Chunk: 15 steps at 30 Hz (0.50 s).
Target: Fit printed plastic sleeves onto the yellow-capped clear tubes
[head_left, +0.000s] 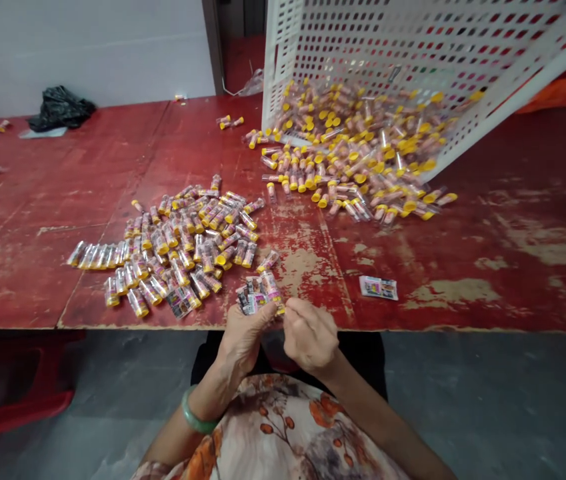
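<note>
At the table's front edge my left hand (pixel 243 340) is closed around a small clear tube (pixel 271 287) with a yellow cap and several printed paper slips (pixel 253 300). My right hand (pixel 311 335) is pinched right beside the tube's capped end; what its fingertips hold is hidden. Ahead and to the left lies a pile of tubes (pixel 177 233) with printed wraps and yellow caps, some lined up in a row at its left. One loose printed slip (pixel 180 302) lies at the pile's near edge. A small stack of printed slips (pixel 379 288) rests to the right.
A white perforated plastic basket (pixel 279 60) is tipped at the back right, with yellow-capped tubes (pixel 347 170) spilling from it onto the worn red table (pixel 503 287). A black plastic bag (pixel 61 109) sits at the back left. A red stool (pixel 17 407) stands at lower left.
</note>
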Motion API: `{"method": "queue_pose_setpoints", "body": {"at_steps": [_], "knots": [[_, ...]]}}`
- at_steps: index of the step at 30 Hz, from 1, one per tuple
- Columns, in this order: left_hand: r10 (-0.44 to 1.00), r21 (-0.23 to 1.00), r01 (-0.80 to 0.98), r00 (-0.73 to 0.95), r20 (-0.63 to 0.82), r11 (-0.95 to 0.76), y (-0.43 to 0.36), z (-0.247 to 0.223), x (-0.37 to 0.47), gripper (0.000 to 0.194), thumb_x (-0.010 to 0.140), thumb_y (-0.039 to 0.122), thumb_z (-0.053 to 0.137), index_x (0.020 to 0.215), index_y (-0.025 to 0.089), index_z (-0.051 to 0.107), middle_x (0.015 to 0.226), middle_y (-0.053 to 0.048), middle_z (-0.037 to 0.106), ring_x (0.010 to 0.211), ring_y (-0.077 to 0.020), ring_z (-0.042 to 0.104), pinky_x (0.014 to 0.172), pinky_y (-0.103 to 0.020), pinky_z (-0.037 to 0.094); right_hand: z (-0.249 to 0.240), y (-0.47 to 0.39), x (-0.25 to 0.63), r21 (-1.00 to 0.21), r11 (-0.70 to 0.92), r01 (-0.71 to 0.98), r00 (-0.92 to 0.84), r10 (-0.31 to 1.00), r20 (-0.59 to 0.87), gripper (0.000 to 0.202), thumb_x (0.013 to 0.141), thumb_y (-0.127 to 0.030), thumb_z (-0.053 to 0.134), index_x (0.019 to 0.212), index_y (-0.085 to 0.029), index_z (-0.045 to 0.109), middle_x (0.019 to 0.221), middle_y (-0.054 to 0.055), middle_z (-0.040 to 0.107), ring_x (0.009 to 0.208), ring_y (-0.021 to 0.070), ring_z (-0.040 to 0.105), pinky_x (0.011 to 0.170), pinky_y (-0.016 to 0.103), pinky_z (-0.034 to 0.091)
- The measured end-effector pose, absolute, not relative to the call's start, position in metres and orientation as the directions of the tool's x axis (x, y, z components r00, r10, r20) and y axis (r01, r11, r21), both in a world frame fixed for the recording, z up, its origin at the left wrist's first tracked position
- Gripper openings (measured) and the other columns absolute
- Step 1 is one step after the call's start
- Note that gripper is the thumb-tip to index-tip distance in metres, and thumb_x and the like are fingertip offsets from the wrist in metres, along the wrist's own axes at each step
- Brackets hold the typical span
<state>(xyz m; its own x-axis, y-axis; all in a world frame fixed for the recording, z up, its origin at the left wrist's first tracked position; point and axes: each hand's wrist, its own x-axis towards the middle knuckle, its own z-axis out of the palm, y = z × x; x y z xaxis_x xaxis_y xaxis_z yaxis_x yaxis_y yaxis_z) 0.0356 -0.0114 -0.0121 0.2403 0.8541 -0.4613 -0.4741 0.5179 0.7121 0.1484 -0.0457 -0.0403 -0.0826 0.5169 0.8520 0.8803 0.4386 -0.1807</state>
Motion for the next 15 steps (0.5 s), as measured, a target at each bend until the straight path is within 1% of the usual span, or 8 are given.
{"method": "queue_pose_setpoints", "body": {"at_steps": [4,6,7,9,10,11,13,15], "knots": [[0.910,0.855,-0.310,0.126,-0.395,0.415,0.006,-0.014,0.018,0.030,0.055,0.032,0.083,0.073,0.013,0.068,0.067,-0.002,0.067,0.057,-0.0129,0.058,0.058,-0.025,0.046,-0.035,-0.024,0.168,-0.209,0.604,0.769,-0.267,0.600,0.754,0.020,0.080,-0.008,0.053,0.098,-0.014,0.057,0.089,0.010,0.065,0.078,0.0171,0.063,0.065,0.027,0.052],[0.967,0.967,-0.066,-0.041,-0.251,0.248,0.025,-0.012,-0.001,0.029,0.058,0.038,0.080,0.067,0.014,0.067,0.060,0.000,0.063,0.053,-0.0132,0.053,0.053,-0.025,0.041,-0.032,0.004,0.203,-0.276,0.615,0.738,-0.315,0.676,0.666,0.018,0.083,-0.013,0.052,0.100,-0.018,0.057,0.093,0.007,0.065,0.084,0.0161,0.061,0.072,0.027,0.051],[0.985,0.985,0.109,-0.121,-0.122,0.135,0.037,-0.011,-0.012,0.027,0.061,0.040,0.077,0.064,0.015,0.066,0.056,0.000,0.060,0.052,-0.0134,0.051,0.053,-0.025,0.038,-0.031,0.022,0.226,-0.299,0.542,0.785,-0.259,0.727,0.636,0.016,0.084,-0.015,0.051,0.098,-0.019,0.058,0.095,0.007,0.064,0.088,0.0174,0.060,0.077,0.030,0.050],[0.977,0.874,0.485,-0.165,0.134,-0.038,0.062,-0.010,-0.033,0.022,0.067,0.039,0.072,0.068,0.017,0.069,0.057,0.001,0.058,0.056,-0.0150,0.050,0.056,-0.026,0.035,-0.034,0.063,0.277,-0.287,0.214,0.934,-0.029,0.844,0.536,0.019,0.085,-0.014,0.045,0.096,-0.017,0.059,0.095,0.010,0.062,0.089,0.0203,0.058,0.078,0.033,0.047],[0.961,0.780,0.620,-0.155,0.230,-0.087,0.075,-0.010,-0.042,0.019,0.070,0.037,0.070,0.071,0.018,0.070,0.060,0.000,0.059,0.059,-0.0159,0.051,0.059,-0.027,0.034,-0.037,0.082,0.300,-0.240,0.024,0.970,0.089,0.889,0.449,0.023,0.083,-0.012,0.043,0.099,-0.015,0.060,0.100,0.014,0.061,0.091,0.0227,0.057,0.076,0.034,0.045],[0.948,0.689,0.717,-0.140,0.287,-0.103,0.086,-0.010,-0.048,0.016,0.073,0.035,0.067,0.072,0.019,0.069,0.063,-0.001,0.060,0.062,-0.0169,0.051,0.060,-0.027,0.034,-0.041,0.100,0.321,-0.173,-0.091,0.981,0.148,0.923,0.355,0.029,0.081,-0.009,0.043,0.104,-0.013,0.059,0.107,0.017,0.058,0.095,0.0252,0.056,0.076,0.035,0.043],[0.937,0.553,0.828,-0.119,0.329,-0.089,0.104,-0.011,-0.057,0.015,0.077,0.033,0.062,0.074,0.019,0.068,0.069,-0.005,0.062,0.067,-0.0190,0.053,0.062,-0.028,0.033,-0.049,0.127,0.349,-0.103,-0.143,0.984,0.165,0.954,0.250,0.038,0.076,-0.008,0.049,0.113,-0.011,0.056,0.114,0.021,0.056,0.101,0.0291,0.053,0.074,0.035,0.041],[0.923,0.502,0.862,-0.134,0.360,-0.070,0.113,-0.011,-0.059,0.017,0.080,0.032,0.059,0.074,0.019,0.067,0.073,-0.008,0.062,0.070,-0.0202,0.053,0.064,-0.029,0.034,-0.055,0.141,0.362,-0.099,-0.132,0.986,0.150,0.965,0.216,0.042,0.072,-0.007,0.054,0.114,-0.010,0.056,0.114,0.022,0.056,0.101,0.0293,0.054,0.072,0.033,0.040]]}}
